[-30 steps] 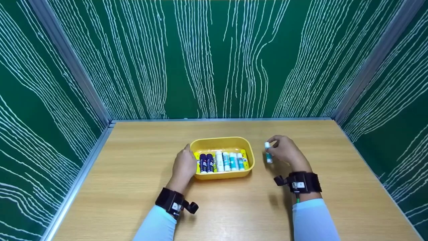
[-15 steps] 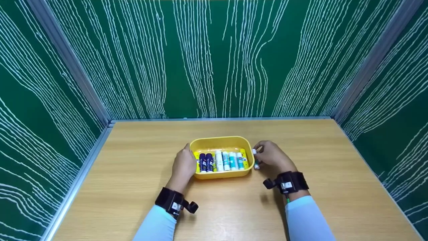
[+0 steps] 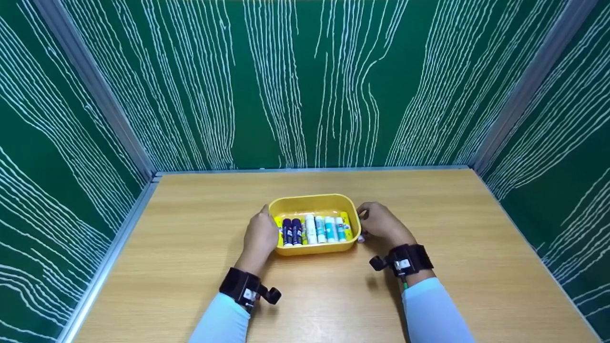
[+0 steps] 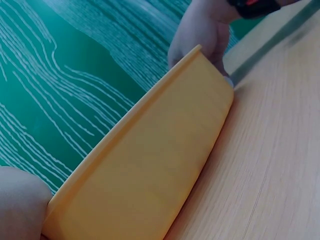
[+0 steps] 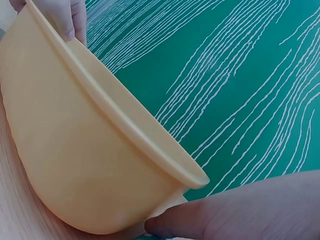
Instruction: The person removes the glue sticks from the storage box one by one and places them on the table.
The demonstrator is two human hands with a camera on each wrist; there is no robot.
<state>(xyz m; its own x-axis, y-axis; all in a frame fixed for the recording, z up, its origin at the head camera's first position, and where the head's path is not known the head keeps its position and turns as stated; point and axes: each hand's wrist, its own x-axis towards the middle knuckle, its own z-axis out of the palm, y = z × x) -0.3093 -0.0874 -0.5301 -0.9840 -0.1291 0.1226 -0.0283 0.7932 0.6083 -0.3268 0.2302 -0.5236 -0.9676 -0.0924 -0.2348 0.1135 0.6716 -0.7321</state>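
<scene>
A yellow plastic bin (image 3: 314, 249) stands on the table with a row of glue sticks lying inside: two dark purple ones (image 3: 292, 232), several white and teal ones (image 3: 330, 229) and a yellow one (image 3: 346, 226). My left hand (image 3: 260, 232) grips the bin's left end at the rim, its thumb over the edge. Against the right end, outside the bin, my right hand (image 3: 382, 224) pinches a white and teal glue stick. Only the white end of that glue stick (image 3: 360, 238) shows under the fingers. The right thumb (image 5: 175, 220) lies close to the bin's outer wall in the right wrist view.
The wooden table (image 3: 314, 305) is bounded at the back and sides by green panels (image 3: 267, 95) with white wavy lines, framed by metal posts (image 3: 105, 90). A black strap with a camera (image 3: 243, 288) sits on each wrist, over pale blue sleeves.
My right hand has moved left with the glue stick, from the table's right part up to the bin's right end, hiding most of the stick. The left hand has stayed on the bin.
</scene>
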